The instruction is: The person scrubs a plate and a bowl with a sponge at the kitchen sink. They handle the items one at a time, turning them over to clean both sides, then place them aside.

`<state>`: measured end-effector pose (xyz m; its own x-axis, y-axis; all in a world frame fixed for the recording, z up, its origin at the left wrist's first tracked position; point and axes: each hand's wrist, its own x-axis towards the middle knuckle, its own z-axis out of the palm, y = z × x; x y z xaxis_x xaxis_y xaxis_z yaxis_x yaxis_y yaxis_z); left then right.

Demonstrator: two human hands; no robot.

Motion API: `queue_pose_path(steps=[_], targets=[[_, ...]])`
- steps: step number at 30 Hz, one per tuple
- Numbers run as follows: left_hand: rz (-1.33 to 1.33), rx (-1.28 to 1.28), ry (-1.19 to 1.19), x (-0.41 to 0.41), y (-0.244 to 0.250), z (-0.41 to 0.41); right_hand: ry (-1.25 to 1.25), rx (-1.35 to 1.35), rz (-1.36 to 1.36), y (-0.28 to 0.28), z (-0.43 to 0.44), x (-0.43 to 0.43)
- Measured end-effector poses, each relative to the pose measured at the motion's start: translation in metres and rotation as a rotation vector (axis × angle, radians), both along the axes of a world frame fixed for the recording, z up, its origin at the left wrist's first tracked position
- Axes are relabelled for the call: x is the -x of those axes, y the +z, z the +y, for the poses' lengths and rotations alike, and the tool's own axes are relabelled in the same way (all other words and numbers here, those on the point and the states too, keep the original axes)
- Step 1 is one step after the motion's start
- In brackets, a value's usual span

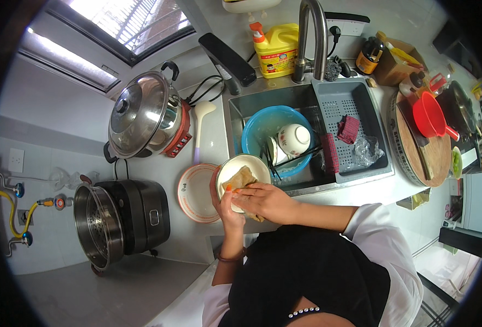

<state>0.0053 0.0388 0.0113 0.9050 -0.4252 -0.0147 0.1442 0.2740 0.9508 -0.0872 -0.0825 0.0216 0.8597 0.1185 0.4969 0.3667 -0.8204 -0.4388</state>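
My left hand [227, 210] grips the rim of a cream-coloured bowl [233, 165] at the counter's front edge. Against the bowl, my right hand [265, 201] presses a tan cloth [241, 178], which hangs partly over the rim. A white plate with an orange patterned rim [198, 194] lies on the counter just left of the bowl. Behind my hands, a blue plastic basin [251, 131] stands in the steel sink, holding water, a white flowered bowl [294, 139], other white dishware and several dark chopsticks [302, 155].
A grey drain basket [339, 98] with checked cloths and plastic film sits over the sink's right side. Further right, a knife and red ladle [429, 114] lie on a round cutting board [439, 163]. A lidded pot [138, 114], pale ladle [198, 126] and black rice cooker [142, 216] stand left.
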Motion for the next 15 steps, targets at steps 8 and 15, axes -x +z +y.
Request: queue_pose_path(steps=[8,15], targets=[[0.082,-0.055,-0.145,-0.010,0.012,0.001,0.086,0.140,-0.176,-0.014,-0.034,-0.002],[0.161,-0.158,-0.265,-0.023,0.012,0.012,0.183,0.426,-0.119,-0.003,-0.067,-0.004]])
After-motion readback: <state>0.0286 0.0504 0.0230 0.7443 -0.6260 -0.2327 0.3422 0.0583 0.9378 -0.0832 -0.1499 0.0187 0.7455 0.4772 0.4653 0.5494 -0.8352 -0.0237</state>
